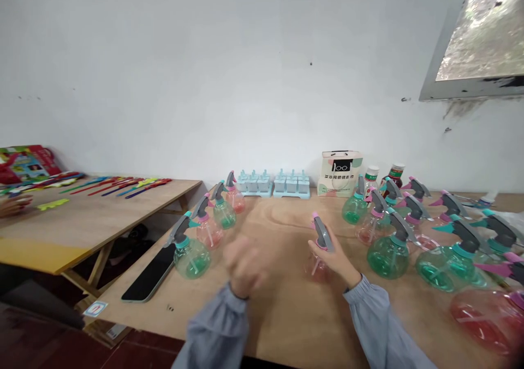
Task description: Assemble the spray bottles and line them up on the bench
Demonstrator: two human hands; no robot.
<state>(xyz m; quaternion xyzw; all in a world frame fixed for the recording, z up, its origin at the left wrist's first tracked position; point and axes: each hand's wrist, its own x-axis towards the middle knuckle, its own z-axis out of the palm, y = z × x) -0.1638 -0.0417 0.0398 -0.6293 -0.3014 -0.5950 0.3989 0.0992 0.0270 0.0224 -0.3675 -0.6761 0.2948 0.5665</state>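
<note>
My right hand is closed around the neck of a pink spray bottle with a grey and pink head, upright on the wooden table. Blurred by motion, my left hand hovers over the table's middle; its fingers cannot be made out. Just left of it stands a green spray bottle, with a pink one, another green one and a pink one in a row behind. Several more green and pink bottles, such as a green one, stand at the right.
A black phone lies at the left edge. Along the wall are light-blue popsicle moulds, a paper bag and a dark red bottle. Another person's hand is at the left table, which holds coloured strips.
</note>
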